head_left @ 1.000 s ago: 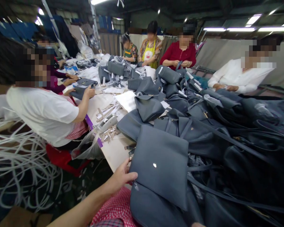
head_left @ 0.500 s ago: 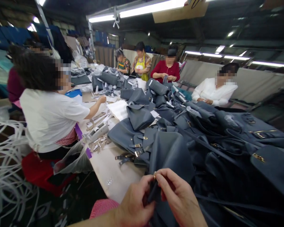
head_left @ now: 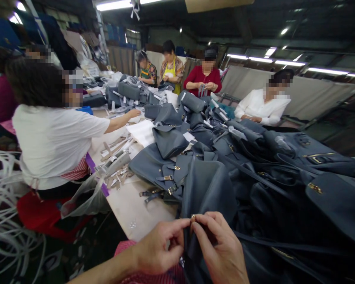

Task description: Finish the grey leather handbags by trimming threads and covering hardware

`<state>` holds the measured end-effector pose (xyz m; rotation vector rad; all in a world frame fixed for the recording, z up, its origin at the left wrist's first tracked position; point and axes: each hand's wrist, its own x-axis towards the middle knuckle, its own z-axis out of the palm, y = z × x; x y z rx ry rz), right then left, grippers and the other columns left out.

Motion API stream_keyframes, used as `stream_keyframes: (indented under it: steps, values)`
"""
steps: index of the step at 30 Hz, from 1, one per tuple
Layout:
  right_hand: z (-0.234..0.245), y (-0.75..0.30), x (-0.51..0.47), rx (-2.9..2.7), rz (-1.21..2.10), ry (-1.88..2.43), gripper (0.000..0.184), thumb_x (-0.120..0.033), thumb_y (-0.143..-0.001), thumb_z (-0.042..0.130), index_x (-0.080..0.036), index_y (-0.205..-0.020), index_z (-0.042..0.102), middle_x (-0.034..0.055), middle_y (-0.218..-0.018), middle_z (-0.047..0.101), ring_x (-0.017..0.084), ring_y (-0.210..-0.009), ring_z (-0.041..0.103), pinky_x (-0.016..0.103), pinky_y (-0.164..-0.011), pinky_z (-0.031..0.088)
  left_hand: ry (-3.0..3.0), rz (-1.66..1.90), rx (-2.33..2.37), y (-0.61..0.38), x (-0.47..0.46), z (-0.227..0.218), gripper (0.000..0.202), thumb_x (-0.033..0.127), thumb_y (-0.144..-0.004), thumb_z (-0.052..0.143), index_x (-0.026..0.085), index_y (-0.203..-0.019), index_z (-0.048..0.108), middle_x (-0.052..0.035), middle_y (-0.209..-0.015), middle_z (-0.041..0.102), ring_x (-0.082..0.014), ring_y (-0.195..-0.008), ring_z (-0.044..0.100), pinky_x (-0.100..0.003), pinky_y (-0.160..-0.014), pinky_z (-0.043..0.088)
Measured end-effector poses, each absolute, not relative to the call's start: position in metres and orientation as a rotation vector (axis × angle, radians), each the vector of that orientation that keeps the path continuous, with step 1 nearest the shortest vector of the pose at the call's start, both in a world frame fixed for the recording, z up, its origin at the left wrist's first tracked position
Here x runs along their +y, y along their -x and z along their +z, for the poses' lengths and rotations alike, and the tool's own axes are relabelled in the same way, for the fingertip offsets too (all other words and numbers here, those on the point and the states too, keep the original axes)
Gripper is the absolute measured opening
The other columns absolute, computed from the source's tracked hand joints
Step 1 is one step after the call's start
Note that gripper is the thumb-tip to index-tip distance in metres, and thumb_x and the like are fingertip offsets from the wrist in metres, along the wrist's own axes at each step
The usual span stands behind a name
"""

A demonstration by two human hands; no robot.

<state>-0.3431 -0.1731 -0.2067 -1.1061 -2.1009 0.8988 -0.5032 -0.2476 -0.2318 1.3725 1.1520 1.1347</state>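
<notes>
My right hand (head_left: 220,246) is closed, its thumb and forefinger pinching a small gold metal fitting (head_left: 193,218) at the edge of a dark blue-grey bag (head_left: 208,189). From the other side, my left hand (head_left: 162,248) reaches its forefinger to the same fitting. Its thumb and other fingers are curled against the bag's dark material just below; their exact grip is partly hidden. The bag's body rises behind my hands, and its lower part hangs between them toward my lap. A small shiny piece (head_left: 182,261) shows beside my left thumb.
Similar bags (head_left: 170,138) with gold buckles are heaped across the table (head_left: 127,205). Cardboard strips (head_left: 118,177) lie to the left. A co-worker in a white shirt (head_left: 53,146) sits at left; several others work across the table. White tubing (head_left: 12,213) coils at far left.
My left forefinger has straightened toward the gold fitting, and the left hand has opened its curl somewhat and shifted left. My right hand keeps its pinch. The view has shifted slightly.
</notes>
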Motion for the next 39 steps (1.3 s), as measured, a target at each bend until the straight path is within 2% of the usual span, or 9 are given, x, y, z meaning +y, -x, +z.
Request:
stream_keyframes:
  steps: [2, 5, 8, 10, 14, 18, 22, 30, 39]
  values:
    - [-0.209, 0.342, -0.174, -2.065, 0.926, 1.116, 0.018, -0.035, -0.090, 0.056, -0.023, -0.088, 0.069, 0.0061, -0.088, 0.061, 0.018, -0.077, 0.063, 0.025, -0.068, 0.052, -1.252, 1.153, 1.177, 0.515, -0.248, -0.235, 0.034, 0.017, -0.081, 0.054, 0.016, -0.114, 0.062, 0.0039, -0.064, 0.053, -0.0100, -0.056, 0.049, -0.020, -0.056, 0.041]
    - [-0.212, 0.343, -0.176, -2.016, 1.016, 1.106, 0.018, -0.035, -0.090, 0.054, -0.024, -0.086, 0.067, 0.0050, -0.087, 0.061, 0.019, -0.079, 0.063, 0.025, -0.070, 0.051, -1.319, 1.189, 1.510, 0.531, -0.248, -0.234, 0.022, 0.021, -0.088, 0.049, 0.018, -0.099, 0.069, 0.0004, -0.068, 0.058, -0.0135, -0.062, 0.054, -0.026, -0.064, 0.046]
    - [-0.211, 0.346, -0.178, -1.943, 1.183, 1.113, 0.020, -0.037, -0.091, 0.054, -0.023, -0.083, 0.066, 0.0029, -0.083, 0.060, 0.018, -0.075, 0.060, 0.025, -0.068, 0.049, -1.608, 1.170, 1.745, 0.536, -0.248, -0.225, 0.032, 0.013, -0.084, 0.052, 0.022, -0.111, 0.067, -0.0070, -0.098, 0.064, -0.0223, -0.096, 0.056, -0.038, -0.090, 0.044]
    - [-0.210, 0.348, -0.179, -1.907, 1.272, 1.117, 0.022, -0.039, -0.090, 0.055, -0.022, -0.081, 0.066, 0.0021, -0.080, 0.059, 0.017, -0.071, 0.059, 0.025, -0.066, 0.048, -1.653, 1.205, 1.714, 0.533, -0.247, -0.215, 0.036, 0.012, -0.082, 0.057, 0.024, -0.114, 0.065, -0.0080, -0.111, 0.060, -0.0242, -0.109, 0.051, -0.041, -0.097, 0.040]
    - [-0.212, 0.352, -0.184, -1.933, 1.258, 1.089, 0.021, -0.039, -0.090, 0.056, -0.022, -0.082, 0.066, 0.0019, -0.080, 0.060, 0.017, -0.072, 0.059, 0.024, -0.065, 0.047, -1.460, 1.276, 1.607, 0.518, -0.243, -0.202, 0.011, 0.021, -0.080, 0.069, 0.020, -0.090, 0.064, -0.0033, -0.094, 0.061, -0.0203, -0.095, 0.054, -0.033, -0.087, 0.043]
    - [-0.218, 0.354, -0.189, -2.015, 1.165, 1.039, 0.020, -0.034, -0.091, 0.054, -0.023, -0.079, 0.066, 0.0021, -0.081, 0.061, 0.016, -0.074, 0.060, 0.023, -0.067, 0.047, -1.348, 1.247, 1.605, 0.507, -0.239, -0.207, 0.008, 0.016, -0.081, 0.066, 0.018, -0.076, 0.060, 0.0009, -0.078, 0.059, -0.0151, -0.078, 0.054, -0.026, -0.073, 0.041]
    - [-0.227, 0.359, -0.191, -2.094, 1.066, 1.011, 0.019, -0.030, -0.093, 0.053, -0.023, -0.081, 0.066, 0.0011, -0.080, 0.061, 0.015, -0.072, 0.061, 0.022, -0.067, 0.048, -1.448, 1.259, 1.709, 0.509, -0.241, -0.216, 0.019, 0.019, -0.087, 0.059, 0.017, -0.068, 0.054, 0.0006, -0.071, 0.056, -0.0142, -0.070, 0.051, -0.025, -0.066, 0.038]
    - [-0.241, 0.374, -0.192, -2.245, 0.895, 0.931, 0.014, -0.022, -0.089, 0.052, -0.023, -0.082, 0.064, -0.0011, -0.076, 0.057, 0.013, -0.062, 0.058, 0.022, -0.059, 0.046, -1.709, 1.165, 1.769, 0.519, -0.248, -0.237, 0.022, 0.019, -0.095, 0.040, 0.019, -0.074, 0.046, -0.0028, -0.077, 0.052, -0.0185, -0.077, 0.048, -0.030, -0.069, 0.039]
    - [-0.268, 0.407, -0.199, -2.584, 0.328, 1.042, 0.013, -0.015, -0.082, 0.053, -0.022, -0.075, 0.060, 0.0014, -0.075, 0.061, 0.015, -0.056, 0.058, 0.026, -0.048, 0.031, -1.449, 1.170, 1.906, 0.517, -0.260, -0.264, 0.016, 0.015, -0.092, 0.037, 0.020, -0.080, 0.046, -0.0064, -0.093, 0.052, -0.0222, -0.091, 0.046, -0.039, -0.084, 0.040]
